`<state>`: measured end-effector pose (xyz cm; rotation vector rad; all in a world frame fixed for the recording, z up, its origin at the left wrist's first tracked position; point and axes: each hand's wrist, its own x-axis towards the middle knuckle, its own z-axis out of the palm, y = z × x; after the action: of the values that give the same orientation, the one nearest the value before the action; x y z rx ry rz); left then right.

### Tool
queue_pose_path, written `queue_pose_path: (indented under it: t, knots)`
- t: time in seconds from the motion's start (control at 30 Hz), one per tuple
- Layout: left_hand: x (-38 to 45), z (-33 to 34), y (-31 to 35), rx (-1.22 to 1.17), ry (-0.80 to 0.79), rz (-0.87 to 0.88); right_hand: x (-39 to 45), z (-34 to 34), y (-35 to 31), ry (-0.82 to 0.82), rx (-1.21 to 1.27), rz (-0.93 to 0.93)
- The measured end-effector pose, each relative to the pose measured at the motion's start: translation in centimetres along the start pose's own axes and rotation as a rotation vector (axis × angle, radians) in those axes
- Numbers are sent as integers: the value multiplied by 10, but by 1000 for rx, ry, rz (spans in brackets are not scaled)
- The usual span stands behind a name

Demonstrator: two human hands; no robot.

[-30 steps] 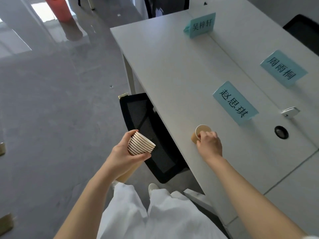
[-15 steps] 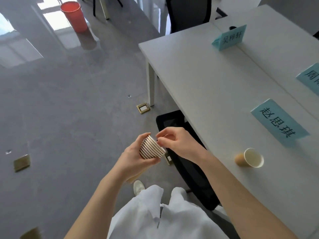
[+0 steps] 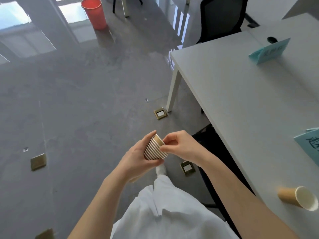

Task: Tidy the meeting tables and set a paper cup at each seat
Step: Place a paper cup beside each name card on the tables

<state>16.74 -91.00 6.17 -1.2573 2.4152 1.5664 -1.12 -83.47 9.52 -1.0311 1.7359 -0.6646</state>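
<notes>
My left hand (image 3: 138, 157) grips a stack of nested brown paper cups (image 3: 154, 150) over the floor, left of the white table (image 3: 250, 104). My right hand (image 3: 183, 147) pinches the rim of the outermost cup of that stack with thumb and fingers. A single brown paper cup (image 3: 296, 198) stands on the table near its front edge, by a blue name card (image 3: 309, 144) at the right border. A second blue name card (image 3: 270, 50) stands farther along the table.
A black mesh chair (image 3: 207, 135) is tucked under the table beside my hands, and another black chair (image 3: 221, 18) stands at the table's far end. Brass floor sockets (image 3: 160, 113) dot the grey floor. A red bin (image 3: 94, 12) stands far off.
My right hand left the cup standing on the table and came to the stack, where it now pinches the outermost cup. The view has swung left along the table.
</notes>
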Motion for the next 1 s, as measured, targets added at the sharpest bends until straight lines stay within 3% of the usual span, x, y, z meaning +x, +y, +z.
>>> queue_pose_path:
  t: [0.3, 0.57, 0.83, 1.0]
  knots:
    - [120, -89, -3, -2, 82, -65, 134, -55, -46, 166, 66, -39]
    - [250, -183, 25, -5, 131, -117, 269, -153, -110, 260, 107, -85]
    - [375, -239, 44, 3, 43, -100, 363, -209, -122, 397, 271, 4]
    - [483, -293, 57, 110, -29, -72, 439, -250, -128, 564, 249, 104]
